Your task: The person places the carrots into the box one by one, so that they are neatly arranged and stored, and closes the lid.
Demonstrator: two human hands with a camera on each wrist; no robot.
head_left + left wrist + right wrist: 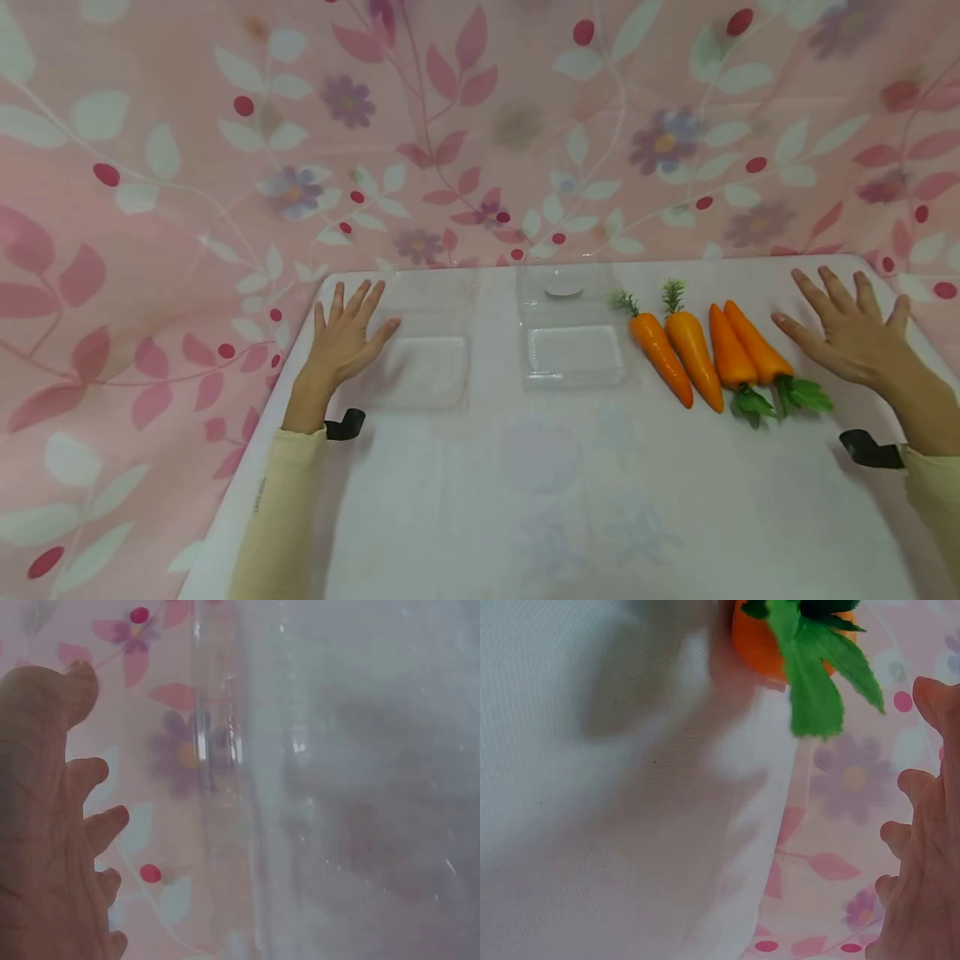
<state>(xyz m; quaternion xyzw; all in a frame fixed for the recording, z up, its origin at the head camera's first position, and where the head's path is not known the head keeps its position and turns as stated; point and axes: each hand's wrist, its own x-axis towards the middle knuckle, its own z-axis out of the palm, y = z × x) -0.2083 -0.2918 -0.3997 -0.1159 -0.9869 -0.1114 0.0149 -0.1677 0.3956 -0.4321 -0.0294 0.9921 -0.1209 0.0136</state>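
My left hand (343, 335) is spread with straight fingers at the left of the table, holding nothing. Beside its thumb lies a clear plastic clamshell box (427, 367) with its lid folded back. A second clear clamshell box (576, 354), also unfolded, lies at the middle. My right hand (855, 333) is spread at the right, with nothing in it. To its left lie several orange carrots: two with feathery green tops at the far end, one of them a slim carrot (662, 358), and two with broad leaves towards me, including a plump carrot (757, 342). Leaves show close in the right wrist view (817, 682).
The things lie on a white-covered table (465, 500) with faint patterns in the cloth. A pink floral curtain (480, 125) rises behind the far edge and along the left side. Black wrist mounts (870, 450) stick out from both sleeves.
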